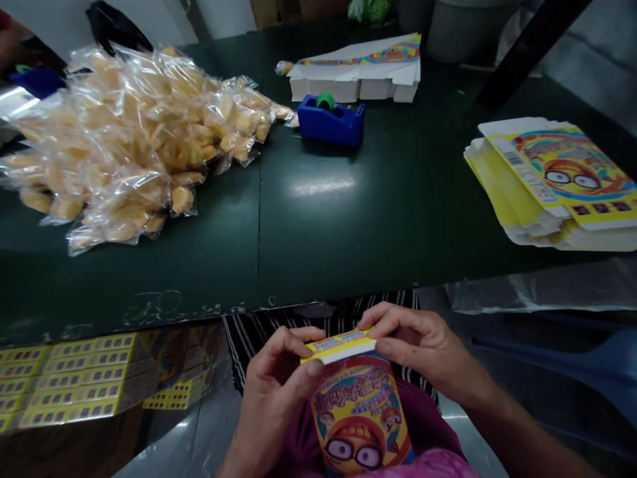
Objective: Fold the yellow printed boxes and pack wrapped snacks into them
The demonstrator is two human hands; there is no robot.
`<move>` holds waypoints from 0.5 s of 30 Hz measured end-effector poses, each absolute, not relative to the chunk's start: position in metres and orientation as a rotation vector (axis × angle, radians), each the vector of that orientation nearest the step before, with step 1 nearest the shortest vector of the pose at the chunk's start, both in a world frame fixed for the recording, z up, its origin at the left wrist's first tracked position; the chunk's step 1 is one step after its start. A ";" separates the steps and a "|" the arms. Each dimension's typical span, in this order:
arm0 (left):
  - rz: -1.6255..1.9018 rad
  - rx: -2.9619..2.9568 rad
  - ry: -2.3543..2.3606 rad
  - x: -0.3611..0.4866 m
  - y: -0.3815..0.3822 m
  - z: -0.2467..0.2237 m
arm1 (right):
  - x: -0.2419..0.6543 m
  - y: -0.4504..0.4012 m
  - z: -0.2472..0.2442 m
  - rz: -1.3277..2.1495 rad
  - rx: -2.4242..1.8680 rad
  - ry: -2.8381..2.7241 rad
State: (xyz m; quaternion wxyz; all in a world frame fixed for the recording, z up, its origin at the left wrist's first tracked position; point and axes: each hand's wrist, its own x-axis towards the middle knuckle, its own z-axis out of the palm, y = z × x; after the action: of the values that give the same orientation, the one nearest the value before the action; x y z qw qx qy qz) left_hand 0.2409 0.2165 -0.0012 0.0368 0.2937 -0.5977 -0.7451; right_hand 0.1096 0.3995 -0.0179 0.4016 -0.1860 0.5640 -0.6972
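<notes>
A yellow printed cardboard box (355, 418) with a cartoon face in glasses rests upright against my lap, below the table edge. My left hand (279, 378) pinches the left end of its top flap, thumb in front and fingers behind. At the right end of the same flap, my right hand (411, 335) grips with thumb and fingers. The flap's yellow top and white edge show between both hands. Whatever is inside the box is hidden.
On the dark green table (318, 245) lies a heap of clear bags of round beige pieces (134, 133). A blue tape dispenser (331, 123) stands near flat white cartons (355, 73). Flattened yellow boxes (572, 172) are stacked right. Packed yellow boxes (70, 378) sit lower left.
</notes>
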 end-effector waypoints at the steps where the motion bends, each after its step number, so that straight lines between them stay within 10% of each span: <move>1: -2.269 0.916 -1.841 0.238 0.217 -0.001 | 0.108 0.397 -0.015 -1.728 -0.463 1.439; 15: -1.997 0.700 -2.302 0.205 0.207 0.003 | 0.091 0.388 0.001 -1.577 -0.552 1.787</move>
State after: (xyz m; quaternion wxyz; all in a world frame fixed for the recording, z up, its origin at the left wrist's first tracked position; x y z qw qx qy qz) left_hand 0.2053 0.2066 0.0031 0.0076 0.2239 -0.7362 -0.6386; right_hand 0.0913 0.3884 0.0010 0.3406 -0.2122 0.6866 -0.6062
